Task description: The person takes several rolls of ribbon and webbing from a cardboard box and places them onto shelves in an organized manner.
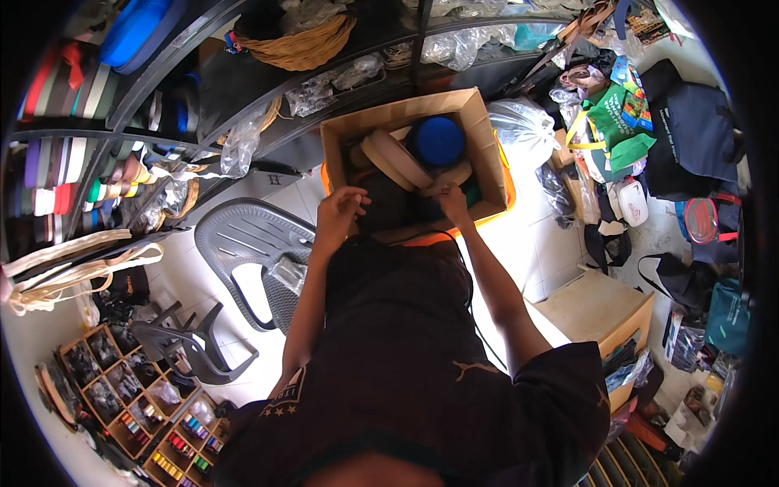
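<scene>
In front of me stands an open cardboard box (337, 154) with rolls of strap in it. Two beige webbing rolls (396, 160) lean inside, a bright blue roll (439, 141) lies at the far right, and dark rolls (381, 199) fill the near left. My right hand (451, 201) reaches into the near right part, its fingers closed at the edge of a beige roll. Over the box's left side is my left hand (344, 206), with loosely bent fingers apart and nothing visible in them. A bit of green shows beside my right hand; the box's bottom is hidden.
The box sits in an orange container (510, 191). A grey plastic chair (243, 235) stands to its left. Shelves of strap rolls (61, 174) line the left wall, above a compartment rack (122, 390). Bags (617, 122) and a carton (596, 304) stand on the right.
</scene>
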Available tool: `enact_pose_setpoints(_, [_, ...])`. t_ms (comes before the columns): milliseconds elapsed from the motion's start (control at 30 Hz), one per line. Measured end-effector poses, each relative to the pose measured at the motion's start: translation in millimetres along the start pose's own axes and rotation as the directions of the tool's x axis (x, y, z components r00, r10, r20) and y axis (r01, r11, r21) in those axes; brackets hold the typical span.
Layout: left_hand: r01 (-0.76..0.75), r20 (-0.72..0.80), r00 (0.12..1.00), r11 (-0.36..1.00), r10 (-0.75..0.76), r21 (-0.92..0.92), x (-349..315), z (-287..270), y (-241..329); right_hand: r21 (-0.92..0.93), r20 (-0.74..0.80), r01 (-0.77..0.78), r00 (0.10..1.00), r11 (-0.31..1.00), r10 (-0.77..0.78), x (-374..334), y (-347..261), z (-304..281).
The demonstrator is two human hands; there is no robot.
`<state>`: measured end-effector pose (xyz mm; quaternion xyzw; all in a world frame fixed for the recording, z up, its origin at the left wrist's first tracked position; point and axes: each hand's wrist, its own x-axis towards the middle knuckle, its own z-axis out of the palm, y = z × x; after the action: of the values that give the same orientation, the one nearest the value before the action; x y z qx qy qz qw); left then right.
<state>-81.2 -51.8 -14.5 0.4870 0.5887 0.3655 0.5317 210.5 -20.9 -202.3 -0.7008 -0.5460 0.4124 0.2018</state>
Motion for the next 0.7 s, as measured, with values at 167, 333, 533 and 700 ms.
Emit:
enact_pose_setpoints(167, [0.047, 0.020, 0.999, 0.997, -0.049, 0.065, -19.5, 11.0, 5.5, -0.119, -0.201, 0.110, 0.971, 0.987, -0.133, 64.1, 24.6, -0.4])
enact_pose_setpoints(333, [0.138, -0.055, 0.989, 0.990, -0.137, 0.016, -41.9, 18.4, -0.8, -0.042, 0.107, 0.242, 0.966, 0.969, -0.236, 77.4, -35.7, 4.3])
enact_pose_setpoints(533, [0.184, -0.097, 0.977, 0.981, -0.189, -0.057, -60.9, 34.1, 4.6, -0.364, 0.227, 0.260, 0.956, 0.894, -0.186, 59.8, -72.2, 39.0])
enact_pose_setpoints(700, [0.201, -0.239, 0.945, 0.973, -0.223, -0.114, -80.0, 33.0, -4.5, -0.350, 0.133, 0.474, 0.879, 0.808, -0.458, 38.8, -71.8, 52.6])
